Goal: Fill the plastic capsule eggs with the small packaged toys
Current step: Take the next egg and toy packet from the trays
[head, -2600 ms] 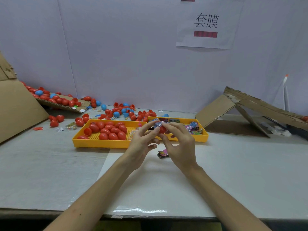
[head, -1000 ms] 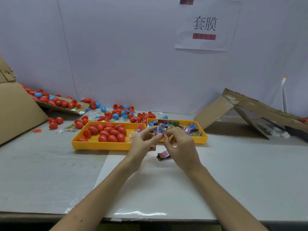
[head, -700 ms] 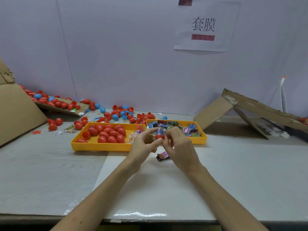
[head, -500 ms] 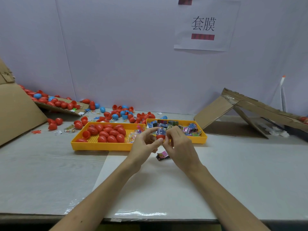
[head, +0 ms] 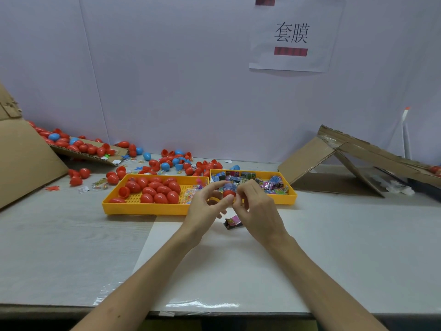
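To the left, the yellow tray (head: 143,210) holds red capsule eggs (head: 155,189); in front of its right end our left hand (head: 205,209) pinches a red egg half (head: 229,194) with a blue packaged toy (head: 229,187) poking from its top, above a loose toy packet (head: 232,222), our right hand (head: 256,211) pinching it too, just near of the toy tray (head: 284,199)

Two yellow trays (head: 143,209) (head: 284,200), two hands (head: 202,211) (head: 257,211)

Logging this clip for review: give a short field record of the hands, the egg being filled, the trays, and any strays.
hands: left hand and right hand both pinch one red capsule half
filling: blue packet sticking out of its top
left yellow tray: red eggs
right yellow tray: packaged toys
loose: pink packet on the table beneath the hands
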`<state>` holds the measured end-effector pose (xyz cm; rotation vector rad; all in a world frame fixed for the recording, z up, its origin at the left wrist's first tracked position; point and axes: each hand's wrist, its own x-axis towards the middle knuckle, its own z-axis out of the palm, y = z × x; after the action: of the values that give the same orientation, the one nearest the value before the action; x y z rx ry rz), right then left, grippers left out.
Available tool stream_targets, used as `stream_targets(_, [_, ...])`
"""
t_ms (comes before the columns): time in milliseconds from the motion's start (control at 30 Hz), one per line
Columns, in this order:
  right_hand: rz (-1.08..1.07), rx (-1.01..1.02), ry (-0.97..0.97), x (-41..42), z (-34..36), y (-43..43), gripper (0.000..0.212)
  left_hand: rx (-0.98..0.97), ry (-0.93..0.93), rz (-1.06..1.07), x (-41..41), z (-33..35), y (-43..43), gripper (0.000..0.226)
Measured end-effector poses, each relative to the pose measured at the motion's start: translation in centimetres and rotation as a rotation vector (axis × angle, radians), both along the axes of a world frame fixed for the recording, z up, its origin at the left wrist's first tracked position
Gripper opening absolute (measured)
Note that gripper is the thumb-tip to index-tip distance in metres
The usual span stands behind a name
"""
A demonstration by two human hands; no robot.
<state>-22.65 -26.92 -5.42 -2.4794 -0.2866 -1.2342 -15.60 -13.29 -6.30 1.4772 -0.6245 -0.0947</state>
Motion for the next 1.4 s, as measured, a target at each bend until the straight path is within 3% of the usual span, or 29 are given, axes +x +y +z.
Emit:
stream_targets(133, [0.025,0.101,-0.047,0.2,-0.3,-0.1,0.005,-0.03,0.02,-0.015,-0.3,0.0,-0.1,0.037])
stream_targets(267, [0.109,0.04,-0.032,-0.1,-0.2,0.1,0.046,-0.098,0.096,-0.037,-0.2,0.2,0.1,0.038])
stream_targets(333, [0.122,-0.037,-0.018,-0.1,-0.1,0.2,0.051,-0.122,0.135,-0.053,-0.1,0.2,0.2,0.038])
stream_targets(467, [0.1,-0.048,-0.05,0.1,-0.1,0.3,0.045,-0.111,0.141,-0.106,-0.3,0.4,0.3,0.038])
stream_targets(600, [0.098,0.016,-0.113,0.1,-0.2,0.2,0.038,-0.198,0.276,-0.237,0.0,0.8,0.5,0.022])
stream_targets(667, [0.089,0.024,-0.125,0.3,-0.3,0.1,0.036,-0.205,0.317,-0.232,0.1,0.9,0.5,0.026])
stream_targets(1133, [0.124,0.052,-0.19,0.9,-1.1,-0.6,0.026,-0.153,0.298,-0.212,-0.3,0.9,0.7,0.022])
stream_targets(1400, [0.142,0.137,-0.179,0.7,-0.9,-0.4,0.031,-0.105,0.293,-0.214,-0.5,1.2,0.8,0.025])
